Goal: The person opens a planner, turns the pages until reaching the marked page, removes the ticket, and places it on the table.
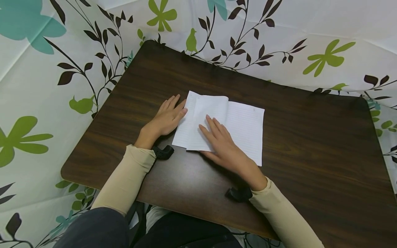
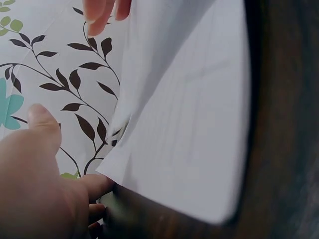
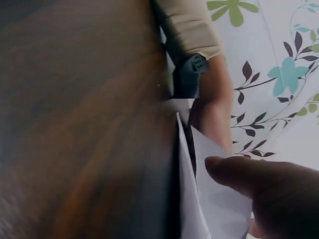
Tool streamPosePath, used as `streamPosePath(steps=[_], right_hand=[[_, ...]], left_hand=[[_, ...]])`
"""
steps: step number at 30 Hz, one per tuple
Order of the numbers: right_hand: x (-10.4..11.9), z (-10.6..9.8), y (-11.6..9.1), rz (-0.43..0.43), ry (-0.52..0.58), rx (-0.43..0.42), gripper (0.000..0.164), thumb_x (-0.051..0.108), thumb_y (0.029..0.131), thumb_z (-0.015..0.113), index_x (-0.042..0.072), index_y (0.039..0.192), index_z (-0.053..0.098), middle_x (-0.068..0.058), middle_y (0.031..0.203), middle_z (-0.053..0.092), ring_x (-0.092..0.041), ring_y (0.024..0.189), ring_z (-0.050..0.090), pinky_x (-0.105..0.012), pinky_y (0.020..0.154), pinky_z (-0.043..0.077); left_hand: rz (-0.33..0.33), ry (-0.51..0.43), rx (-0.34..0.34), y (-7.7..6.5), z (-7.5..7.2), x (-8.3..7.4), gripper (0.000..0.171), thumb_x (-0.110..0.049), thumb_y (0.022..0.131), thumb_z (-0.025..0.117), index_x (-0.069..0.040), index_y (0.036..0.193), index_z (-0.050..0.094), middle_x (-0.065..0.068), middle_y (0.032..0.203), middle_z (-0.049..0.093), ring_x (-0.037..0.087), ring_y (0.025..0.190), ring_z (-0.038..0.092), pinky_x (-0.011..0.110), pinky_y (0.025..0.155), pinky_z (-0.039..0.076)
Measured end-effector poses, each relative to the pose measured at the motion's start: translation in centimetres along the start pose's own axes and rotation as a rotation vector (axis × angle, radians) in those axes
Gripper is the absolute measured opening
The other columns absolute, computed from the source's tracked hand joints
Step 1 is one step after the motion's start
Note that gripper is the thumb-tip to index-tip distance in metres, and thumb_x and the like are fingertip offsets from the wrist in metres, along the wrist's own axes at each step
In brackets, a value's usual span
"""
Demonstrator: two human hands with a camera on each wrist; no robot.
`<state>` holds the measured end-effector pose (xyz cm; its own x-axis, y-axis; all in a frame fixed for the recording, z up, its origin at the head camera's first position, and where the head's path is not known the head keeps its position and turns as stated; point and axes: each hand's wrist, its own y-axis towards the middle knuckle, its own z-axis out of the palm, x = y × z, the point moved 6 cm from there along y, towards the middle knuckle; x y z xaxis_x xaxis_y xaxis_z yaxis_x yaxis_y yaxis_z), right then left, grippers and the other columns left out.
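Observation:
An open notebook (image 1: 245,129) with white lined pages lies at the middle of the dark table. One leaf (image 1: 209,108) is folded over toward the left page (image 1: 181,132) and stands partly raised, as the wrist views show. My right hand (image 1: 223,144) lies on this leaf, fingers long across its top, while the thumb (image 3: 232,172) goes under its near edge, so the paper is held between them. At the notebook's left edge my left hand (image 1: 167,117) rests with straight fingers, its thumb near the page edge. Its far fingertips are partly hidden in the left wrist view.
The brown wood-grain table (image 1: 310,148) extends widely to the right. A white cloth (image 1: 273,34) with leaf and bird prints hangs behind and left of it. Black wrist cameras (image 1: 163,152) sit under both wrists. The table's near edge runs by the person's lap.

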<state>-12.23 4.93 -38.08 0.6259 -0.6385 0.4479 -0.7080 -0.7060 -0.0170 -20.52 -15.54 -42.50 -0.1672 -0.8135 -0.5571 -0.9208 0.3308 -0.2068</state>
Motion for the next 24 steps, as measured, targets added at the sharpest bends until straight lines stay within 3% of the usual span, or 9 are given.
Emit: streamPosePath(steps=[7, 13, 18, 24], right_hand=[[0.2, 0.9, 0.4, -0.053, -0.004, 0.006, 0.079, 0.034, 0.1, 0.071, 0.009, 0.164, 0.032, -0.019, 0.176, 0.01, -0.042, 0.162, 0.01, -0.059, 0.131, 0.014], [0.4, 1.2, 0.4, -0.111, 0.073, 0.068, 0.08, 0.035, 0.101, 0.07, 0.012, 0.166, 0.028, -0.014, 0.176, 0.014, -0.036, 0.162, 0.015, -0.056, 0.131, 0.018], [-0.1, 1.0, 0.2, -0.13, 0.171, 0.078, 0.076, 0.032, 0.103, 0.067, 0.014, 0.166, 0.028, -0.009, 0.174, 0.026, -0.029, 0.159, 0.029, -0.052, 0.129, 0.029], [-2.0, 0.0, 0.1, -0.057, 0.405, 0.059, 0.061, 0.024, 0.104, 0.066, 0.015, 0.16, 0.043, -0.004, 0.16, 0.051, -0.02, 0.144, 0.054, -0.047, 0.119, 0.045]], left_hand=[[-0.004, 0.032, 0.009, -0.1, -0.1, -0.1, 0.069, -0.055, 0.112, 0.023, -0.017, 0.169, 0.013, 0.011, 0.178, -0.003, 0.032, 0.165, -0.006, 0.052, 0.133, -0.005], [-0.01, 0.048, 0.01, 0.0, -0.1, -0.2, 0.072, -0.056, 0.111, 0.03, -0.019, 0.169, 0.012, 0.011, 0.178, -0.004, 0.033, 0.165, -0.006, 0.052, 0.133, -0.004], [0.011, 0.065, 0.007, 0.1, -0.1, -0.2, 0.076, -0.054, 0.109, 0.039, -0.017, 0.169, 0.012, 0.013, 0.177, -0.003, 0.033, 0.165, -0.005, 0.052, 0.133, -0.004], [0.006, 0.067, 0.027, -0.1, 0.0, -0.1, 0.078, -0.053, 0.109, 0.042, -0.017, 0.169, 0.009, 0.012, 0.177, -0.005, 0.032, 0.165, -0.007, 0.052, 0.133, -0.005]])
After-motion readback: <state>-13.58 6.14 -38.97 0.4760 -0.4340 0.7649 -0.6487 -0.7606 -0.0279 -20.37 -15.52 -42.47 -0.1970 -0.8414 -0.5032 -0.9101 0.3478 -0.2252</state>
